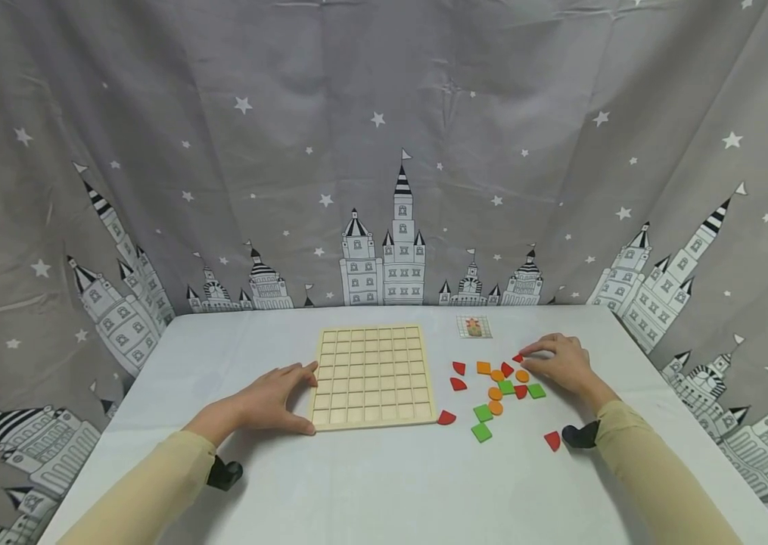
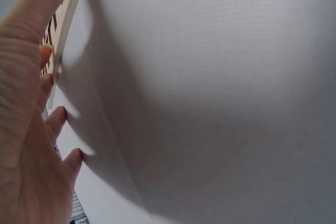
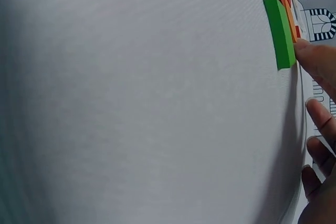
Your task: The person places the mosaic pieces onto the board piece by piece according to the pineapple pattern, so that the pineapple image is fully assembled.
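A pale wooden grid board with square cells lies flat on the table. My left hand rests at its left side, thumb by the near corner and fingertips along the edge higher up; in the left wrist view the thumb reaches the board's rim and the fingers spread apart. Over on the right, my right hand pinches a red quarter-circle tile at the far side of the scattered tiles, its body partly covered by the fingertips. Near that thumb, the right wrist view shows a green square tile.
Between board and right hand lie several red quarter-circles, orange discs, green squares and an orange square. One red tile sits nearer the right wrist. A small picture card lies behind, before a grey curtain.
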### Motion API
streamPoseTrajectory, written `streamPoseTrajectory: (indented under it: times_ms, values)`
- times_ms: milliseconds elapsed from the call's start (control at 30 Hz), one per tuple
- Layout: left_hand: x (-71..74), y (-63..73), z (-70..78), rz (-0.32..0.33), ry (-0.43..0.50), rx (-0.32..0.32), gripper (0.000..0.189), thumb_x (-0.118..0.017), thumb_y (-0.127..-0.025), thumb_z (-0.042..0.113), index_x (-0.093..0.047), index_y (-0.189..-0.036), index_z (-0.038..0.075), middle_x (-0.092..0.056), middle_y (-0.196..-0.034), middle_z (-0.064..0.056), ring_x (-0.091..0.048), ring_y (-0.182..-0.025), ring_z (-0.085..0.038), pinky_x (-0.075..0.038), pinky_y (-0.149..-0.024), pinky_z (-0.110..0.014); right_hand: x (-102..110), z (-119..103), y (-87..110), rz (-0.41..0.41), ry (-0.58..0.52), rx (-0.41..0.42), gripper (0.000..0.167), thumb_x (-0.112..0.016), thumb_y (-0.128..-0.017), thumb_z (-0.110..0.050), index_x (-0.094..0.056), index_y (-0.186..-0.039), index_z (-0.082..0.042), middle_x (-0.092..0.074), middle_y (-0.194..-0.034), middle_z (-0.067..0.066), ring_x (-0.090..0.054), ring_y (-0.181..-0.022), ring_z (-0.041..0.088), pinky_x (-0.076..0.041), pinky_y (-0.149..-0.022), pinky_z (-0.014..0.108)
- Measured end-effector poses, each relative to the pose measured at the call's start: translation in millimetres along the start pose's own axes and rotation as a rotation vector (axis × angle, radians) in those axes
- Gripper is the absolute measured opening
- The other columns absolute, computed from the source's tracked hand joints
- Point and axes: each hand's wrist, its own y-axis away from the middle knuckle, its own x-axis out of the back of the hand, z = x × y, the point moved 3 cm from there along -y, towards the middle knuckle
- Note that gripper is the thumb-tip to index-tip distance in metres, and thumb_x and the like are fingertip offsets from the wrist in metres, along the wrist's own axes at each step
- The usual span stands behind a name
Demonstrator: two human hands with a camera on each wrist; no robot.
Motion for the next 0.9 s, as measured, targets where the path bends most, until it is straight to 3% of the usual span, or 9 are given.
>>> streamPoseTrajectory:
  times_ms: [400, 633, 767, 900]
  values:
    - [-4.4, 1.0, -6.1, 0.028, -0.02, -0.01, 0.08, -0.081, -0.069, 0.072, -0.057, -0.127, 0.022, -0.034, -0.164, -0.009, -0.032, -0.147, -0.044, -0.026, -0.118, -0.063, -1, -6, -0.5, 0.059, 0.0, 0.1, 0.024, -0.076, -0.092, -0.028, -0.078, -0.106, -0.009, -0.059, -0.13, 0.022, -0.036, -0.129, 0.047, -0.03, -0.109, 0.068]
    - [-5.2, 1.3, -7.6, 0.029, -0.02, -0.012, 0.079, -0.081, -0.069, 0.072, -0.056, -0.126, 0.023, -0.034, -0.164, -0.009, -0.031, -0.148, -0.044, -0.025, -0.118, -0.064, -1, -13, -2.6, 0.071, -0.004, 0.099, 0.024, -0.075, -0.092, -0.029, -0.078, -0.104, -0.008, -0.059, -0.13, 0.022, -0.035, -0.13, 0.046, -0.031, -0.108, 0.069]
    - [-3.9, 2.6, -5.7, 0.023, -0.03, -0.011, 0.08, -0.081, -0.07, 0.072, -0.057, -0.127, 0.023, -0.034, -0.164, -0.008, -0.032, -0.147, -0.043, -0.026, -0.117, -0.063, -1, -30, -8.9, 0.074, -0.048, 0.124, 0.025, -0.074, -0.094, -0.028, -0.078, -0.107, -0.007, -0.058, -0.132, 0.021, -0.034, -0.133, 0.044, -0.032, -0.109, 0.067]
    - [-1.7, 2.7, -3.3, 0.011, -0.05, -0.001, 0.077, -0.081, -0.071, 0.071, -0.057, -0.128, 0.025, -0.034, -0.164, -0.005, -0.034, -0.147, -0.041, -0.028, -0.118, -0.061, -7, -62, -20.9, 0.05, -0.098, 0.154, 0.023, -0.073, -0.095, -0.029, -0.078, -0.108, -0.011, -0.058, -0.134, 0.015, -0.033, -0.135, 0.039, -0.033, -0.11, 0.064]
